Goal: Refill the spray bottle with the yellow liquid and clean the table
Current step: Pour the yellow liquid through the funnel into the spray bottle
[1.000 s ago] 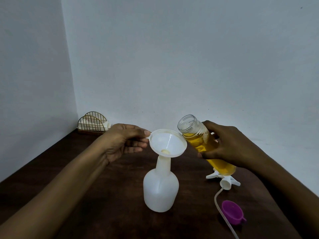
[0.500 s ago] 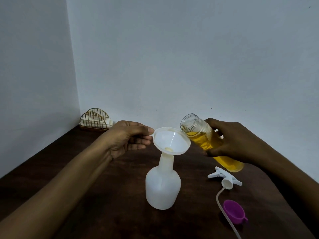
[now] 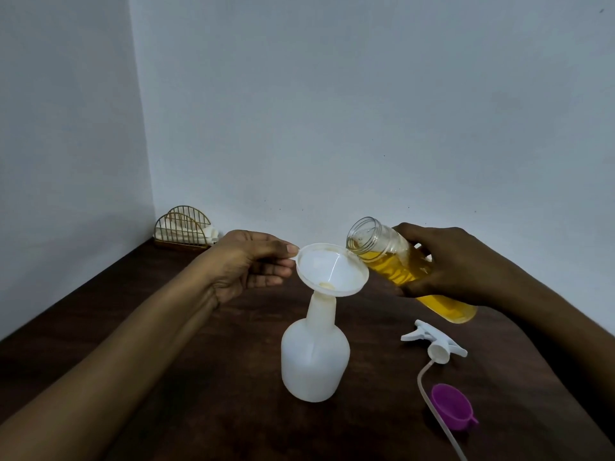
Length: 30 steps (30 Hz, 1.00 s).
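Tilted further than a moment ago, the clear bottle of yellow liquid (image 3: 399, 264) now has its open mouth at the funnel (image 3: 332, 269) rim, gripped by the right hand (image 3: 456, 261) with fingers wrapped round it. Left hand (image 3: 246, 261) pinches the funnel's tab as before. Below, the white spray bottle (image 3: 314, 354) stands upright on the surface (image 3: 199, 394), funnel in its neck.

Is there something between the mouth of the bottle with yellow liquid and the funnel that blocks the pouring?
Nothing visible does. The clear bottle is tilted, its open mouth at the rim of the funnel, which sits in the spray bottle.
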Each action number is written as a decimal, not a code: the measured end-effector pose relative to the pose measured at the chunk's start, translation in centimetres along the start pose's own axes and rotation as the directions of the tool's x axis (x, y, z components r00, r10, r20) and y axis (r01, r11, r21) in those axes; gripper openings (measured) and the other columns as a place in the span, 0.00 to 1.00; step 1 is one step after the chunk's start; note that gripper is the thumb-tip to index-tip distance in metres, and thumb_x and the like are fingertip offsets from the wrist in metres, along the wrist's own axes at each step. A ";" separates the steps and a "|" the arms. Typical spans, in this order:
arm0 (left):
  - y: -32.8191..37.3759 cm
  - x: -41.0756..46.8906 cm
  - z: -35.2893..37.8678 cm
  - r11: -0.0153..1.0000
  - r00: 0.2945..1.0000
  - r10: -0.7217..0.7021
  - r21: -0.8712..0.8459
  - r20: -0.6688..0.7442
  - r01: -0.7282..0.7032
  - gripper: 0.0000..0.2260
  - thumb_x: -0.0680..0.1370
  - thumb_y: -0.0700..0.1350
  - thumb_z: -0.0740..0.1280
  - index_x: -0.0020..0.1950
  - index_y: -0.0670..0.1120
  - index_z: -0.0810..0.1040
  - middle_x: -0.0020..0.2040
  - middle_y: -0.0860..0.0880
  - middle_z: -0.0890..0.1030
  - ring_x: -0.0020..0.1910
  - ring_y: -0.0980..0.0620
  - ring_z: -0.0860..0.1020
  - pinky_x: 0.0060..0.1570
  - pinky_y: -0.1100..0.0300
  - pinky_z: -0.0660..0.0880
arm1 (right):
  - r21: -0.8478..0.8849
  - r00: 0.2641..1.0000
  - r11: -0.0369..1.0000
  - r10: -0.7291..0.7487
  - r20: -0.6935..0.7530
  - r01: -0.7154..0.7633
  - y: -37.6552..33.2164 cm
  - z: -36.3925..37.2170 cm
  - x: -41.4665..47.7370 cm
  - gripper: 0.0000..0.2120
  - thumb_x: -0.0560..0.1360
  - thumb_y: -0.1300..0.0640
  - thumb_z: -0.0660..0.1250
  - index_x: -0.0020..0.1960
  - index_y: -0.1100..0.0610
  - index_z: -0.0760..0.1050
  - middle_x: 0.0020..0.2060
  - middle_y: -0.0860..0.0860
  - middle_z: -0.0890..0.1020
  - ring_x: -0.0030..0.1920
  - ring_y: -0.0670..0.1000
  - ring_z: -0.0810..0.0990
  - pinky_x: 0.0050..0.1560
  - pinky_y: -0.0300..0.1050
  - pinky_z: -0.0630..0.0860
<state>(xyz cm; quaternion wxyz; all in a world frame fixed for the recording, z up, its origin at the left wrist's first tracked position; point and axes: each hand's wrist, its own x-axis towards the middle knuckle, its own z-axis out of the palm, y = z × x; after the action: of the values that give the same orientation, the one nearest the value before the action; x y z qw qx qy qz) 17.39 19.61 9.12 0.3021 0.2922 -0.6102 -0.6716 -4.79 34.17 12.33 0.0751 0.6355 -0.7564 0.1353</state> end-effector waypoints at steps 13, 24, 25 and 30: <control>0.0 0.1 -0.1 1.000 1.000 -0.004 -0.002 0.010 0.004 0.03 0.74 0.38 0.68 0.43 0.39 0.81 0.28 0.49 0.82 0.24 0.58 0.79 0.24 0.67 0.76 | -0.025 0.999 1.000 0.014 0.036 -0.013 -0.2 -0.5 0.3 0.29 0.61 0.47 0.78 0.59 0.46 0.71 0.48 0.46 0.81 0.52 0.53 0.78 0.50 0.53 0.76; -0.1 0.1 -0.1 1.000 1.000 0.000 -0.003 0.005 0.000 0.03 0.74 0.38 0.68 0.43 0.39 0.81 0.28 0.49 0.82 0.24 0.58 0.79 0.24 0.67 0.76 | -0.033 0.999 0.999 -0.004 0.037 0.005 -0.2 -0.7 0.4 0.28 0.61 0.47 0.78 0.58 0.46 0.71 0.47 0.47 0.81 0.50 0.53 0.79 0.49 0.52 0.76; -0.1 0.1 -0.1 1.000 1.000 0.001 -0.002 0.005 -0.001 0.03 0.74 0.38 0.68 0.43 0.40 0.81 0.28 0.48 0.82 0.24 0.58 0.79 0.24 0.67 0.76 | -0.034 0.999 0.999 -0.006 0.036 0.008 -0.2 -0.7 0.4 0.28 0.61 0.47 0.78 0.57 0.46 0.71 0.46 0.47 0.81 0.50 0.53 0.79 0.49 0.52 0.76; -0.1 0.1 -0.1 1.000 1.000 0.000 -0.003 0.005 0.000 0.03 0.73 0.38 0.68 0.43 0.39 0.81 0.28 0.49 0.82 0.24 0.58 0.79 0.24 0.67 0.76 | -0.049 0.999 0.999 -0.011 0.047 0.013 -0.3 -0.9 0.4 0.28 0.61 0.48 0.77 0.58 0.45 0.71 0.47 0.46 0.81 0.50 0.52 0.78 0.49 0.52 0.76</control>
<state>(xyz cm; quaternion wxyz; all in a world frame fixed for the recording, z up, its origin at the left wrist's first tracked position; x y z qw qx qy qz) 17.38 19.48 9.01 0.3010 0.2904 -0.6099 -0.6731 -4.66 33.98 13.30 0.0740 0.6411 -0.7571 0.1015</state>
